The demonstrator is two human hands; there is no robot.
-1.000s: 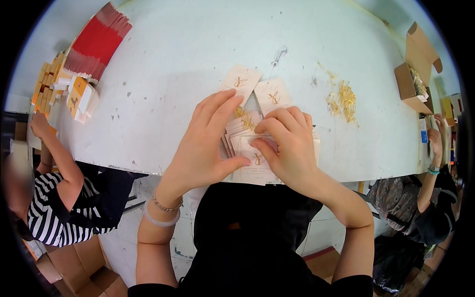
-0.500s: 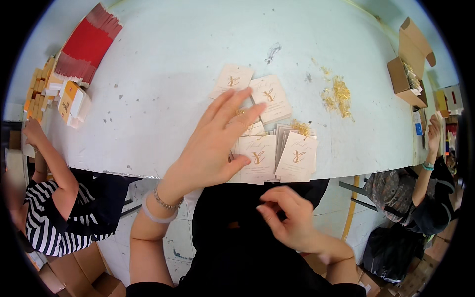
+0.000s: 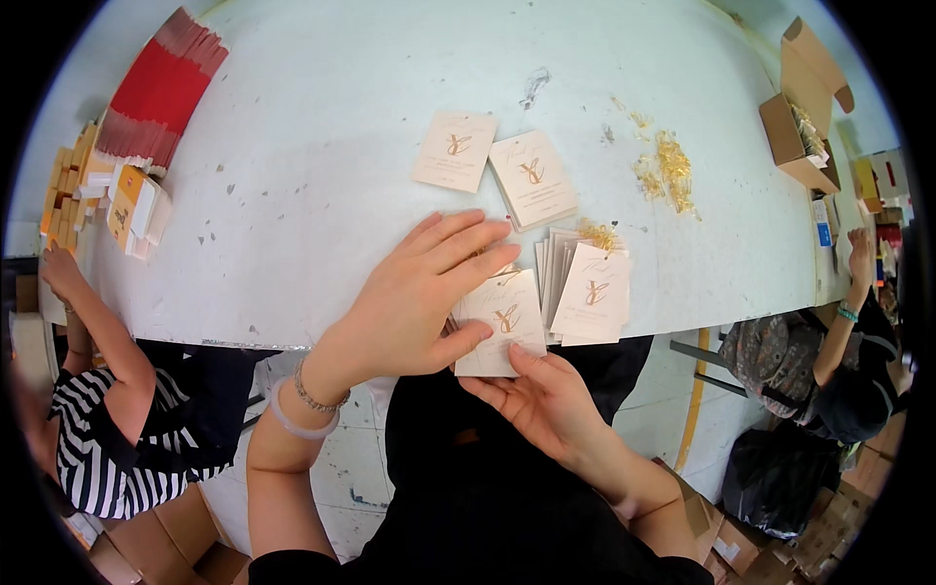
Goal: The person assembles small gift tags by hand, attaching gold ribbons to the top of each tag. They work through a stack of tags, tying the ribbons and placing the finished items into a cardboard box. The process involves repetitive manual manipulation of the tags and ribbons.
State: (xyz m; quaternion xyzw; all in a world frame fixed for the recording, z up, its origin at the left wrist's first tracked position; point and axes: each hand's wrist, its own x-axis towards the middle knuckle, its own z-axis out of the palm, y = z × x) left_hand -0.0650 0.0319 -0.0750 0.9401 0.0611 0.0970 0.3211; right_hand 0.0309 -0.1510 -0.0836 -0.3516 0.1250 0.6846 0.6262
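My left hand (image 3: 421,297) lies flat, fingers spread, pressing a cream card (image 3: 502,322); my right hand (image 3: 536,395), palm up and unclenched, touches its lower edge. A fanned card stack (image 3: 585,288) sits beside.

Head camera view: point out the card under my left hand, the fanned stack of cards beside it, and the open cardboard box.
card (image 3: 507,322), head view, printed middle
stack of cards (image 3: 590,292), head view, top card
cardboard box (image 3: 788,136), head view, side wall

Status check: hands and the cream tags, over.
Left hand flat on a cream tag. Right hand under its near edge. Fanned tag stack alongside, touching.
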